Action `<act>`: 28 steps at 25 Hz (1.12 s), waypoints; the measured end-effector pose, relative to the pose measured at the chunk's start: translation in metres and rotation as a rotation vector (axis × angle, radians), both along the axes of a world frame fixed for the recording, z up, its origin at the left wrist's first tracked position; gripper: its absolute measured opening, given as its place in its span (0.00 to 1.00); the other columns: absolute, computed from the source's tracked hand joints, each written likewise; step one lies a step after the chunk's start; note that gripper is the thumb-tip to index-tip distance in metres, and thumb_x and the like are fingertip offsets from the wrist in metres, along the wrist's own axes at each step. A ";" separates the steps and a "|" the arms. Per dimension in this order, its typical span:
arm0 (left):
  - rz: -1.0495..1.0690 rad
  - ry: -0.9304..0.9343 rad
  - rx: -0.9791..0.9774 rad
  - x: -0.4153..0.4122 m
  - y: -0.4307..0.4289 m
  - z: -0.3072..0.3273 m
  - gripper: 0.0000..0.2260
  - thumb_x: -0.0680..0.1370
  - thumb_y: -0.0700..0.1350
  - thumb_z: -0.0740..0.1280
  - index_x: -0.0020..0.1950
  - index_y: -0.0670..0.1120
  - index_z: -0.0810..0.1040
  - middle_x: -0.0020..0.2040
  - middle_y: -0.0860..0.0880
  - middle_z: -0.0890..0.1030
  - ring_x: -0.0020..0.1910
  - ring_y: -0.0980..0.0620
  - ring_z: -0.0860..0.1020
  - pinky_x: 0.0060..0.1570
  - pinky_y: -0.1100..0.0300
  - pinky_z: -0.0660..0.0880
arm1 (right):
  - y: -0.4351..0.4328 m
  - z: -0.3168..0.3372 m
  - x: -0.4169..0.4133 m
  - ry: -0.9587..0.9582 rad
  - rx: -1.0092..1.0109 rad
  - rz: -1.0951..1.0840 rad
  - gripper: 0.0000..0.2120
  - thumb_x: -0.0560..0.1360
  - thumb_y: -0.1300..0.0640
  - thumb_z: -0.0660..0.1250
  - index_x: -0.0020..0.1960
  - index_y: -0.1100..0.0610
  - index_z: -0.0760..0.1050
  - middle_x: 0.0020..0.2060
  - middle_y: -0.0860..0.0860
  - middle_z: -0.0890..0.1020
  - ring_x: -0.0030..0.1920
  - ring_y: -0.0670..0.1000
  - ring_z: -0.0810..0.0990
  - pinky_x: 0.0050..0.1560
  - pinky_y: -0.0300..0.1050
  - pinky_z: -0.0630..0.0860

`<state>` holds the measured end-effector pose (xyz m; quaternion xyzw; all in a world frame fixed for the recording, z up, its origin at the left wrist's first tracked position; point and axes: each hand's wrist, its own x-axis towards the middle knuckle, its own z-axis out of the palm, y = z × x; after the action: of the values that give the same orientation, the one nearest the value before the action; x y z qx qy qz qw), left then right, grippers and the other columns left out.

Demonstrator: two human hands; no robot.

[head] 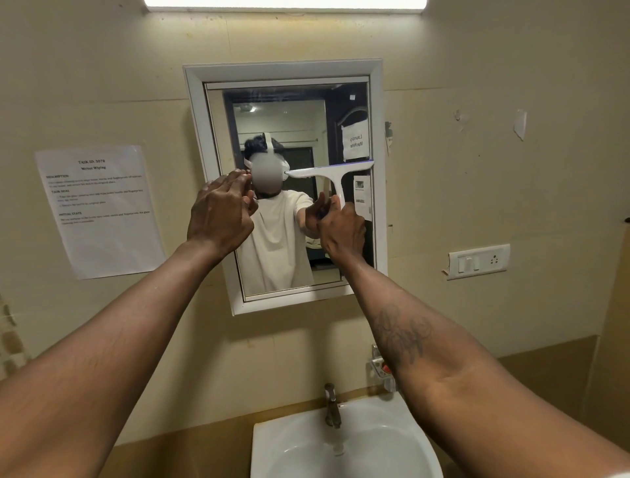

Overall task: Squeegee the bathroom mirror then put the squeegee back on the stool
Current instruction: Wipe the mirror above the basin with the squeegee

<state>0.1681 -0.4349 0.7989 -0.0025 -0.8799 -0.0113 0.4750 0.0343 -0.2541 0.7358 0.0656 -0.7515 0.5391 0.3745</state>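
A white-framed mirror (196,112) hangs on the beige wall straight ahead. My right hand (342,233) grips the handle of a white squeegee (332,172), whose blade lies level against the glass on the right half, about midway up. My left hand (218,213) is raised at the mirror's left edge, fingers spread, touching the frame or glass and holding nothing. The mirror reflects a person in a pale t-shirt with both arms up. The stool is out of view.
A white sink (344,447) with a dark tap (332,406) sits below the mirror. A printed paper sheet (99,211) is taped to the wall at left. A switch and socket plate (479,261) is at right. A bright light strip (284,4) runs overhead.
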 end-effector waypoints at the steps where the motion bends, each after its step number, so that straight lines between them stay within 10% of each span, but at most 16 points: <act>1: -0.001 -0.004 0.003 0.000 0.001 -0.001 0.21 0.81 0.42 0.62 0.74 0.41 0.72 0.74 0.43 0.74 0.74 0.42 0.71 0.76 0.44 0.65 | 0.000 -0.004 0.000 -0.004 0.002 -0.006 0.31 0.76 0.30 0.43 0.48 0.54 0.71 0.38 0.50 0.77 0.35 0.52 0.75 0.33 0.45 0.69; 28: 0.000 -0.082 0.009 0.016 0.010 -0.039 0.22 0.80 0.39 0.62 0.75 0.40 0.71 0.76 0.43 0.72 0.76 0.43 0.69 0.76 0.45 0.64 | 0.015 -0.113 0.027 -0.195 0.063 0.040 0.23 0.84 0.41 0.54 0.54 0.59 0.75 0.45 0.60 0.82 0.46 0.64 0.81 0.45 0.59 0.80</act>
<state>0.1843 -0.4254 0.7602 0.0002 -0.8986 -0.0156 0.4385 0.0618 -0.2391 0.6225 0.0395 -0.7996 0.5262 0.2865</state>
